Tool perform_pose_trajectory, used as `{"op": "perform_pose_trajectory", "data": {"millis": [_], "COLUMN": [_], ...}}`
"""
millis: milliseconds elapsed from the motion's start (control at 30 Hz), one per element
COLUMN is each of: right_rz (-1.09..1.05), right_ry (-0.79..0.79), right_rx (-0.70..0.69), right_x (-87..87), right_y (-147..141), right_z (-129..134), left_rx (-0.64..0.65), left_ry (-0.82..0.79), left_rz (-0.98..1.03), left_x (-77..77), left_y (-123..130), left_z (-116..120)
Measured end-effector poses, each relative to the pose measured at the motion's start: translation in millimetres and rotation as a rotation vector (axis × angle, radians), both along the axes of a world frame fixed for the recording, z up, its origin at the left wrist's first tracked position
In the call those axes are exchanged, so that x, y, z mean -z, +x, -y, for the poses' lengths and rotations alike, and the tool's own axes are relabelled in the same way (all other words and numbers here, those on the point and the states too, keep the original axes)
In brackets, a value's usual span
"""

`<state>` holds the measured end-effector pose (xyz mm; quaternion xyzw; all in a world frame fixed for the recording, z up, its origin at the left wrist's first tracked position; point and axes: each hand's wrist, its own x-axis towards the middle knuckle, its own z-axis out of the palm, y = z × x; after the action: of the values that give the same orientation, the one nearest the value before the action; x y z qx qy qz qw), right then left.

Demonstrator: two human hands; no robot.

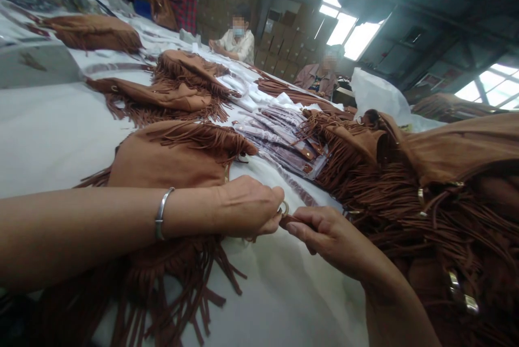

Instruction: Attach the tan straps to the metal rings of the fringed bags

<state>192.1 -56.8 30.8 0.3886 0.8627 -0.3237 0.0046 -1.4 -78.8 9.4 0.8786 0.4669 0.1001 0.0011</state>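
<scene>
My left hand [253, 206], closed and knuckles up, grips a small gold-coloured metal ring [285, 207]; part of the ring is hidden by the fingers. Touching that ring is the end of a brown leather strap [288, 220], pinched between the thumb and fingers of my right hand [328, 233]. Whether the ring passes through the strap, I cannot make out. Under my left wrist lies a brown fringed suede bag [170, 158], its flap and zip edge facing the middle and its fringe [162, 277] spread toward me.
Plastic-wrapped straps [279, 136] lie beyond my hands. At right rises a heap of fringed brown bags [389, 190] with metal fittings. More bags [178, 87] rest farther back on the white-covered table [52, 141]. Several people work across it, one in a white top [245, 47].
</scene>
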Motion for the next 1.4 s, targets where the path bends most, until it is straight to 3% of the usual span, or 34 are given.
{"op": "perform_pose_trajectory", "data": {"millis": [200, 400, 500, 800, 1100, 1400], "right_rz": [0.111, 0.02, 0.008, 0.118, -0.001, -0.119], "right_ry": [0.16, 0.024, 0.061, 0.167, 0.08, 0.0], "right_rx": [0.002, 0.05, 0.098, 0.075, 0.091, 0.216], "right_x": [-1.5, 2.5, 2.1, -3.1, 0.4, 0.4], "right_y": [-3.6, -9.7, -12.6, -18.2, -16.9, -23.7], "right_z": [7.9, 4.5, 3.6, 11.2, 7.4, 12.2], "left_rx": [-0.058, -0.069, -0.06, -0.085, -0.048, 0.01], "left_ry": [-0.031, -0.044, -0.066, -0.129, -0.121, -0.145], "left_rz": [0.0, 0.013, 0.012, 0.019, 0.022, 0.033], "left_x": [-4.9, -5.8, -4.8, -2.3, -3.1, -0.4], "left_y": [-2.3, -4.7, -5.0, -7.3, -8.7, -14.5], "left_z": [-0.1, -1.0, -1.9, -6.8, -5.5, -9.4]}}
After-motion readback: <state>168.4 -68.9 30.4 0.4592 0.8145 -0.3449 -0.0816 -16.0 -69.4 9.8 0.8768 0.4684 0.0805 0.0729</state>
